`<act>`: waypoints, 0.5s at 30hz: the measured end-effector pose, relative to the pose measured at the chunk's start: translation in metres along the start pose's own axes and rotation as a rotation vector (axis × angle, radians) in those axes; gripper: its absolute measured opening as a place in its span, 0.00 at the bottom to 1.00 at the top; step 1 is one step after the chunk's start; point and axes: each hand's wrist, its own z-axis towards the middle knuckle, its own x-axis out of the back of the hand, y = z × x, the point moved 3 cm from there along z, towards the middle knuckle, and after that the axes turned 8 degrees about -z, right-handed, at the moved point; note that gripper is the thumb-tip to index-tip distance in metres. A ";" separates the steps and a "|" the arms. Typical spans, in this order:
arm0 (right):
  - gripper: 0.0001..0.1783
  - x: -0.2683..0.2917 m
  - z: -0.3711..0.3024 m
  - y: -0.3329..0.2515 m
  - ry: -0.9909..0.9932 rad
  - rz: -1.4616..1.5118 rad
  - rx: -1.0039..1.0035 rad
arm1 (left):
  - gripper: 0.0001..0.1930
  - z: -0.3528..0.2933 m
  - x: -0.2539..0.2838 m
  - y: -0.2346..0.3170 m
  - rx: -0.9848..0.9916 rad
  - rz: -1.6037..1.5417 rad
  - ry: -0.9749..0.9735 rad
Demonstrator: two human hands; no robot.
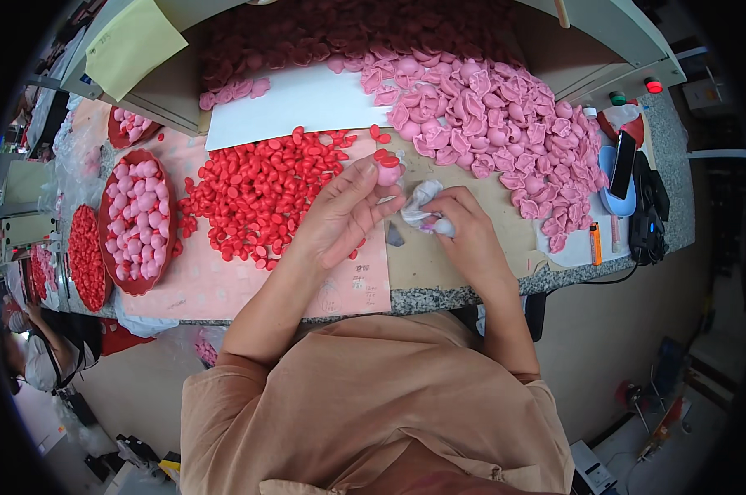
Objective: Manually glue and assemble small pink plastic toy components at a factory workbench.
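My left hand [340, 213] pinches a small rounded pink piece with a red cap [389, 168] between thumb and fingertips, its other fingers half curled. Close by on the right, my right hand [469, 233] is closed on a crumpled white cloth [421, 198]. A pale, whitish object [444, 227] shows under its fingers; I cannot make out what it is. Left of my left hand spreads a pile of small red caps [249, 194]. Beyond my right hand lies a large heap of pink molded pieces [480, 115] with ruffled edges.
A red oval basket [163, 262] of pink-and-red pieces stands at the left, beside another container of red caps [87, 247]. At the right are a blue tray [611, 198] with a phone [623, 165], an orange cutter [595, 243] and a black cabled device [649, 235]. A grey housing [612, 49] frames the back.
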 end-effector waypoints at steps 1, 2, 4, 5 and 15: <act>0.12 0.001 0.000 0.001 0.000 -0.001 -0.001 | 0.15 0.000 0.000 -0.001 -0.003 0.006 -0.016; 0.12 0.006 0.002 0.004 0.054 0.118 -0.092 | 0.15 0.000 0.000 -0.002 -0.002 0.006 -0.017; 0.11 0.014 0.007 -0.001 0.113 0.239 -0.186 | 0.14 0.002 0.001 -0.004 -0.008 0.026 -0.021; 0.11 0.021 0.012 -0.013 0.197 0.320 -0.190 | 0.14 0.002 0.003 -0.006 -0.006 0.028 -0.019; 0.11 0.012 0.018 -0.018 0.247 0.087 0.151 | 0.14 -0.001 0.000 -0.005 -0.061 0.030 0.042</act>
